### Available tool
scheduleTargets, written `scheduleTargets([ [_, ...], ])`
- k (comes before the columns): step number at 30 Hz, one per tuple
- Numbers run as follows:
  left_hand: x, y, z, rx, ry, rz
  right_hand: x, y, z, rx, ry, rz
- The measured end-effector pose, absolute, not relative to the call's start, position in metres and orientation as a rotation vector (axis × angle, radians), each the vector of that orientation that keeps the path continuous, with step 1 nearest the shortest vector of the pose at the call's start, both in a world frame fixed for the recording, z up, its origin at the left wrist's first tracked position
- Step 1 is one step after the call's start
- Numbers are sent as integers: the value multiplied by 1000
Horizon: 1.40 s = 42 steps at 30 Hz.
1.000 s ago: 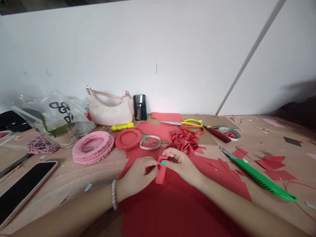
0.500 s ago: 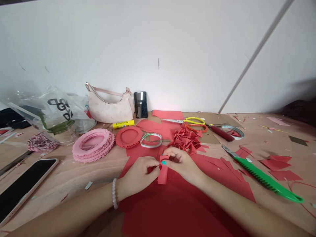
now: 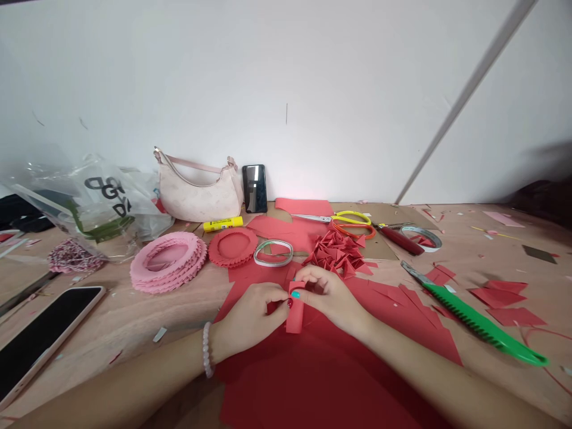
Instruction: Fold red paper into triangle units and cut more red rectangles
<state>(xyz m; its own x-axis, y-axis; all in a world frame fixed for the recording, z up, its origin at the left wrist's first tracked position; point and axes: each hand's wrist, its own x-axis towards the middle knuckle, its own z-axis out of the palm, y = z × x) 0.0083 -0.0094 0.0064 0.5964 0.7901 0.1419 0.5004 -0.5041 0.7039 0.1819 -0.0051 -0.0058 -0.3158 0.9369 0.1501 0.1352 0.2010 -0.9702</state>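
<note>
Between my two hands is a narrow red paper strip (image 3: 294, 320), curled over at its upper end. My left hand (image 3: 254, 313) pinches its left edge between thumb and forefinger. From the other side, my right hand (image 3: 328, 298) grips the upper part, its thumb lying across the strip; some of its fingers are hidden behind the paper. Large red paper sheets (image 3: 322, 381) lie under both hands. Just beyond my right hand is a heap of folded red paper pieces (image 3: 337, 253). A red pleated paper ring (image 3: 233, 247) and a roll of tape (image 3: 273, 253) lie beyond my left hand.
Pink pleated rings (image 3: 147, 271) are stacked at left, near a phone (image 3: 44, 339). A handbag (image 3: 201, 193), a second phone (image 3: 254, 189) and a glue stick (image 3: 223, 224) are along the wall. Yellow-handled scissors (image 3: 353, 215) and a green-handled knife (image 3: 482, 325) lie right.
The view shifts very slightly. Both hands keep their hold on the red paper strip, with hardly any movement.
</note>
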Motion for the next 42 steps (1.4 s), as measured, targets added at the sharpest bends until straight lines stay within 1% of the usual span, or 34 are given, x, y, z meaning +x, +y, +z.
scheduleTargets([
  [7, 7, -11, 7, 2164, 1047, 712, 178, -10, -1, -1071, -1542, 1243],
  [13, 8, -11, 6, 2151, 1026, 713, 174, -18, 0, -1144, -1431, 1203],
  [19, 9, -10, 4, 2126, 1028, 732, 172, -18, 1, -1214, -1468, 1150],
  [28, 8, -10, 8, 2071, 1073, 728, 175, -17, -1, -1173, -1615, 1108],
  [33, 6, -12, 9, 2140, 1066, 843, 173, -20, 1, -1174, -1661, 1125],
  [37, 5, -11, 8, 2131, 1110, 937, 172, -22, 2, -1213, -1674, 1073],
  [42, 6, -11, 7, 2105, 1118, 875, 172, -23, 1, -1186, -1724, 990],
])
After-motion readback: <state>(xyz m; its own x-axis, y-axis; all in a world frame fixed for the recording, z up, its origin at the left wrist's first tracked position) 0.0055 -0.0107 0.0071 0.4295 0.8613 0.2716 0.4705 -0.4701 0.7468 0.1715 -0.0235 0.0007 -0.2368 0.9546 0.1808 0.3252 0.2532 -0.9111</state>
